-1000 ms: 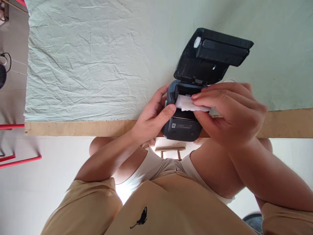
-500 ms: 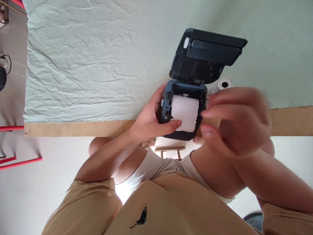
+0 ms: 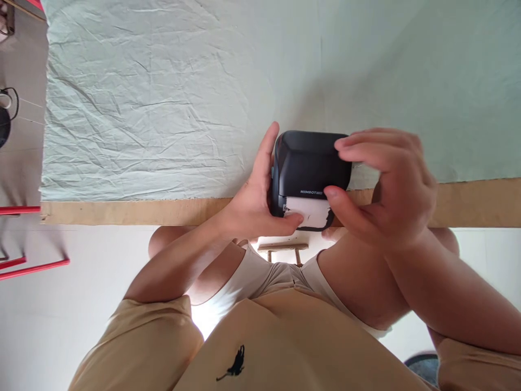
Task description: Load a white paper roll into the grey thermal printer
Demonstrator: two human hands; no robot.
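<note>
A black label printer (image 3: 311,165) marked NIIMBOT has its lid down, and white paper (image 3: 311,210) sticks out below the lid. My left hand (image 3: 254,203) holds the printer from the left side, its thumb lying on the paper. On the right, my right hand (image 3: 391,184) has its fingers apart, with fingertips at the upper right of the lid and the thumb by the lid's lower right edge.
A wrinkled pale green cloth (image 3: 154,103) covers the table, whose wooden edge (image 3: 134,213) runs along the near side. Red metal bars (image 3: 36,267) and a dark round object with a cable (image 3: 5,127) are at the far left.
The printer's raised lid has come down over the paper roll. My right hand has moved from beside the printer onto the lid. The small white roll on the cloth is now out of sight.
</note>
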